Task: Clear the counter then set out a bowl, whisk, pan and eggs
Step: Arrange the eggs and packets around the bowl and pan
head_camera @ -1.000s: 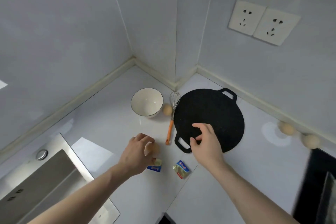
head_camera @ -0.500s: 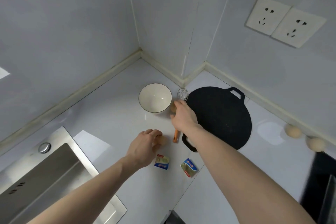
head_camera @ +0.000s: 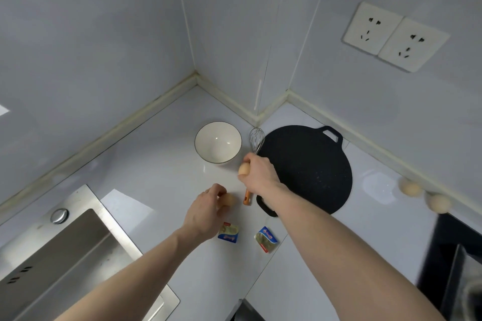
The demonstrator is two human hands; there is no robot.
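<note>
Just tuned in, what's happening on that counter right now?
A person is handling eggs by the bowl. The right hand grips one egg over the whisk; the left hand holds another egg near two small packets. The black pan is set out, and two more eggs lie by the wall.

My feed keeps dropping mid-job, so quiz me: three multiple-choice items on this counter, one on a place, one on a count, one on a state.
1. Where is the wire whisk with the orange handle?
A. in the sink
B. between the white bowl and the round black pan
C. on the pan

2. How many tan eggs show?
A. two
B. three
C. four

3. What does the right hand hold?
A. an egg
B. the whisk
C. nothing

B: it lies between them.
C: one in each hand, two by the right wall.
A: fingers curl round the egg.
</note>
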